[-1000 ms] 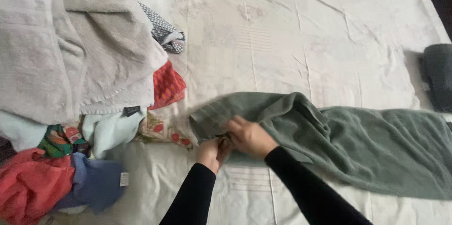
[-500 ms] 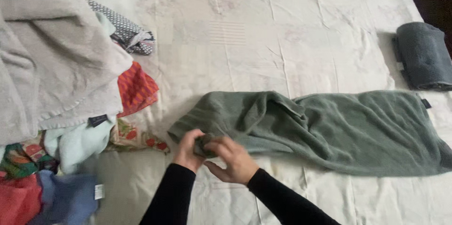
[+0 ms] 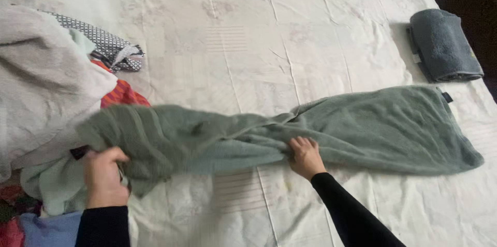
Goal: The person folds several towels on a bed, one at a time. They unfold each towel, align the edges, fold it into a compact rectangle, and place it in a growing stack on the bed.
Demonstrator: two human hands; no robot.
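green towel point(image 3: 362, 123) — stretched left to right across bed sheet point(image 3: 248, 55) | soft, limp, light; grip edges | left hand point(image 3: 105, 177) fisted on left end | right hand point(image 3: 305, 156) pinching near edge, middle

No pkgs, signs or screens. Labels only: small dark tag point(image 3: 446, 97) on far-right top corner of green towel point(image 3: 373, 128), well away from right hand point(image 3: 306, 156) gripping towel's middle. Pale tag point(image 3: 415, 58) on left edge of rolled grey towel point(image 3: 444, 45), further off. Dark tag point(image 3: 78, 152) just beside left hand point(image 3: 105, 175), half hidden.
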